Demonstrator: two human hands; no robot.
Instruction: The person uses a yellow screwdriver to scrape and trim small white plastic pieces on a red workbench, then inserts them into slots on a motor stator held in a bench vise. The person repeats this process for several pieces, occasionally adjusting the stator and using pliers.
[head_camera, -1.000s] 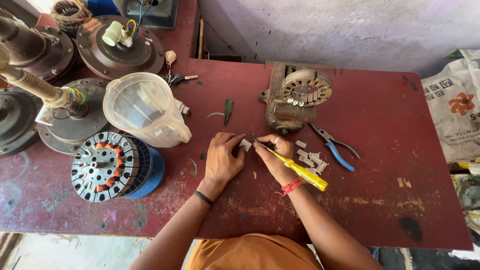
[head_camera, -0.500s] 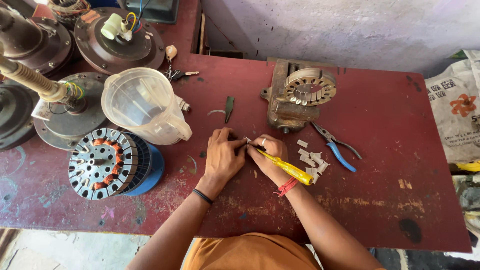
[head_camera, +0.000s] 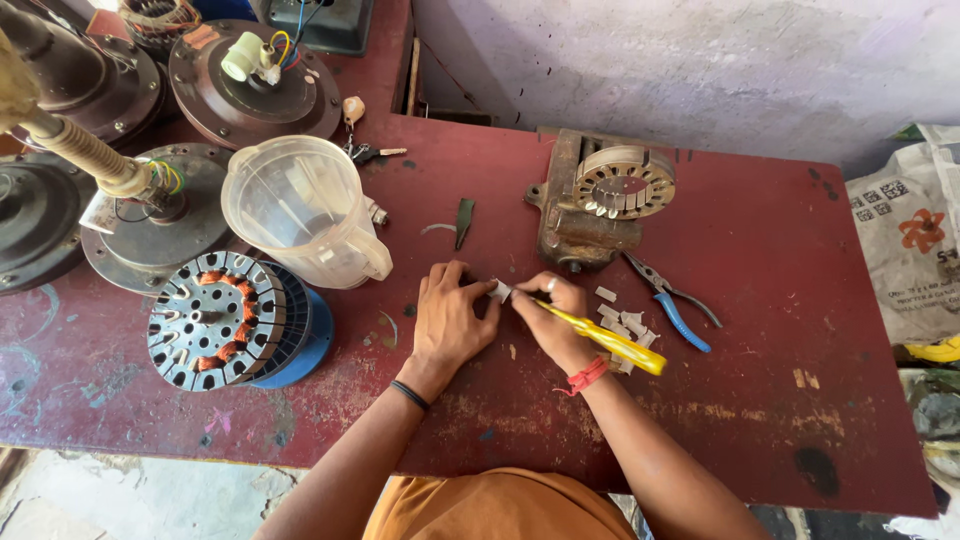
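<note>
1. A small pale slip (head_camera: 500, 291) is pinched between the fingertips of both hands, just above the red desk (head_camera: 800, 300), near its middle.
2. The left hand (head_camera: 447, 320) is laid palm down on the desk, with its fingers curled shut on the left end of the slip; a dark band is worn at the wrist.
3. The right hand (head_camera: 553, 318) is closed around a yellow-handled tool (head_camera: 600, 338), whose handle is pointed out to the right, over the wrist with the red thread; its tip is brought to the slip, but the exact point of contact cannot be told.
4. A small heap of similar pale slips (head_camera: 622, 322) is scattered just to the right of the right hand.
5. Blue-handled pliers (head_camera: 675, 306) are laid beside that heap, further right.
6. A rusty metal block carrying a ring-shaped stator (head_camera: 600, 200) is set just beyond the hands.
7. A clear plastic jug (head_camera: 300, 210) is seen lying on its side to the left, and a wound stator with copper coils (head_camera: 222, 318) is placed on a blue base near it.
8. A dark green strip (head_camera: 464, 220) is left on the desk between the jug and the block.
</note>
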